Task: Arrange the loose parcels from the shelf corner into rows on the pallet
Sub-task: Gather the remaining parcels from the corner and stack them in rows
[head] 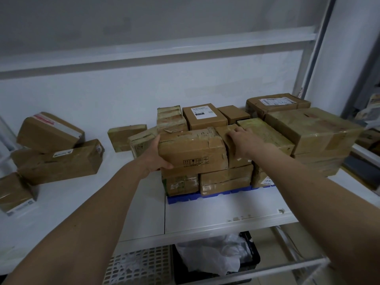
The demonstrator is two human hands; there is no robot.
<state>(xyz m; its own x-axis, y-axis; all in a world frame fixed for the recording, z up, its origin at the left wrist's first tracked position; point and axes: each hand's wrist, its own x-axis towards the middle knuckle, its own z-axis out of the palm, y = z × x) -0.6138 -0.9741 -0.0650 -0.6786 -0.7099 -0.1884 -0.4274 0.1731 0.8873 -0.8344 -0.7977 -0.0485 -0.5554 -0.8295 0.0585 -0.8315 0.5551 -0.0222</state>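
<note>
At the far left of the white shelf (82, 202) a cluster of loose parcels (59, 161) lies tilted and overlapping near the corner, one with a red-and-white tape band resting on top of another long carton. Further in, two small taped parcels (131, 138) sit askew just beside the stack. The left hand (158, 155) grips the left end of a worn brown carton (193, 149), thumb on the front face and fingers curled behind, with the carton resting on the upper layer of the stack. The right hand (240, 138) lies on the narrow parcel (232, 140) touching that carton's right end, fingers bent over its top edge. Beneath, stacked parcels sit in rows on a blue pallet (185, 197). To the right, a large taped box (314, 130) stands highest, with a labelled parcel (275, 102) behind it.
</note>
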